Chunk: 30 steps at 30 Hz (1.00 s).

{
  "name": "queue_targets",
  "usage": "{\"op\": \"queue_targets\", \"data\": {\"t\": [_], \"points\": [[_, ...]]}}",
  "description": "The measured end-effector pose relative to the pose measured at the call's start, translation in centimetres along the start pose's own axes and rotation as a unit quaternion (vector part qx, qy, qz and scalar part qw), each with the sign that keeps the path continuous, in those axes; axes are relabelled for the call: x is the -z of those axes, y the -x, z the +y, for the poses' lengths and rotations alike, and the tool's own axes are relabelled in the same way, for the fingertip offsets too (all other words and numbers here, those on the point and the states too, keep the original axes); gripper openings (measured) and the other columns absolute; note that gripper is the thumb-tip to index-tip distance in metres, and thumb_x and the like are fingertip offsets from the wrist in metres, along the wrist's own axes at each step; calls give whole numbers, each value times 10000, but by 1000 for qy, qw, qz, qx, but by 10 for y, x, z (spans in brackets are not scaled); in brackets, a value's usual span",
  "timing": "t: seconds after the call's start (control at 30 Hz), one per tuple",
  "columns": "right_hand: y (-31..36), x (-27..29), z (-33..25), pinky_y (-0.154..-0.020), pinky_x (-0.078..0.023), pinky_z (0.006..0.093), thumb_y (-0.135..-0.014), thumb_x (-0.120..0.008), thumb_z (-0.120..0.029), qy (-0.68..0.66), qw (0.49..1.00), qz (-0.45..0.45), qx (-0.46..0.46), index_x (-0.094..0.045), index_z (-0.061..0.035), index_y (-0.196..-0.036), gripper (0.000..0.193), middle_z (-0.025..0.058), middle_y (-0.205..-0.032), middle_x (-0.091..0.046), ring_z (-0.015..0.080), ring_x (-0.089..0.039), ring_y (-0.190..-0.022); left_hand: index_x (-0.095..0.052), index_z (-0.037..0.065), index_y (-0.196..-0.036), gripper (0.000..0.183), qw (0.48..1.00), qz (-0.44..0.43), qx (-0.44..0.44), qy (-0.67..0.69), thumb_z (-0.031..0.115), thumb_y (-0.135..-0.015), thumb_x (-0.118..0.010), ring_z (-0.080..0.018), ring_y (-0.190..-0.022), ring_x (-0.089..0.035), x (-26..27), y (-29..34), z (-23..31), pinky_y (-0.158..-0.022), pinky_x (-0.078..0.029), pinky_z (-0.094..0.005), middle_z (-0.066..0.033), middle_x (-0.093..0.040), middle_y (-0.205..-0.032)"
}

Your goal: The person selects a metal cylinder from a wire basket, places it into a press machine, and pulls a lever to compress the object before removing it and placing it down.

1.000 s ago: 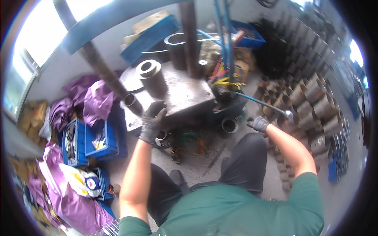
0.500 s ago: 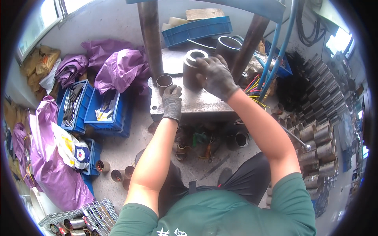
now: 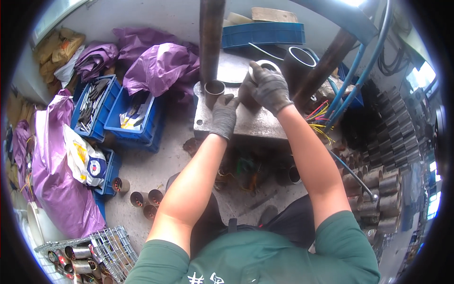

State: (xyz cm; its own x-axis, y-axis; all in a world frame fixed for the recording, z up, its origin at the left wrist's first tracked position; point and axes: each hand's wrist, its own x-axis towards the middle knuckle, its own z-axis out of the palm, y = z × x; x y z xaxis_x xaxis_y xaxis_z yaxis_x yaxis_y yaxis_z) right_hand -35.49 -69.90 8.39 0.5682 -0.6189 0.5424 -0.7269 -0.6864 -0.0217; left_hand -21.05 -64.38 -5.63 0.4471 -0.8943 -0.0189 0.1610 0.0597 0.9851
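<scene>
A short open metal tube (image 3: 213,101) stands upright near the left edge of the press's metal table (image 3: 246,127). My left hand (image 3: 224,115), in a grey work glove, has its fingers closed against the tube's near right side. To the right stands a thick dark cylinder (image 3: 247,97) with a pale ring-shaped top (image 3: 273,66). My gloved right hand (image 3: 271,86) grips the cylinder near its top, fingers over the rim and side. The hand hides much of the cylinder.
Steel posts (image 3: 211,40) flank the work spot. Behind it are a wide dark tube (image 3: 302,57) and a blue tray (image 3: 263,35). Blue bins (image 3: 135,128) and purple sacking (image 3: 156,68) lie left. Stacked metal tubes (image 3: 390,137) and a ball-ended lever (image 3: 373,197) stand right.
The whole view has shifted, moving the table rightward in the picture. My right hand has come over the cylinder's top rim and closed on it. My left hand stays at the small tube.
</scene>
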Motion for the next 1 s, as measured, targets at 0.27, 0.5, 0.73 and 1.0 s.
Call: {"op": "queue_targets", "data": {"t": [0.27,0.5,0.73,1.0], "points": [[48,18,1,-797,-571,497,-842,-827,-256,-3,998,-32,-51,-342,-155,-1610,913,216,-948,-733,418,-726,-846,-653,-13,-1284,403,998,10,-30,-53,210,-957,-734,-221,-1037,-655,-6,25,25,-949,-513,-358,-140,-718,-1165],[130,18,30,-841,-570,485,-866,-832,-184,-174,982,20,-66,-405,-149,-1560,815,231,-1009,-715,431,-714,-963,-657,-24,-1266,430,996,15,-42,-73,222,-928,-759,-268,-1122,-675,-9,28,21,-1011,-512,-372,-182,-722,-1202],[209,-20,58,-1172,-424,404,-860,-783,87,-627,745,103,-201,-391,-113,-1572,837,147,-1515,-503,243,-492,-1407,-579,-13,-1352,506,987,-11,-76,-139,184,-921,-759,-275,-1097,-682,-24,30,13,-975,-536,-382,-192,-699,-1239],[202,13,121,-1169,-409,408,-795,-836,15,-718,644,-39,-261,-357,-143,-1635,980,106,-1550,-481,261,-495,-1396,-437,70,-1517,522,980,-140,-114,-85,38,-1019,-590,-164,-996,-609,-58,44,0,-913,-520,-301,-120,-647,-1150]]}}
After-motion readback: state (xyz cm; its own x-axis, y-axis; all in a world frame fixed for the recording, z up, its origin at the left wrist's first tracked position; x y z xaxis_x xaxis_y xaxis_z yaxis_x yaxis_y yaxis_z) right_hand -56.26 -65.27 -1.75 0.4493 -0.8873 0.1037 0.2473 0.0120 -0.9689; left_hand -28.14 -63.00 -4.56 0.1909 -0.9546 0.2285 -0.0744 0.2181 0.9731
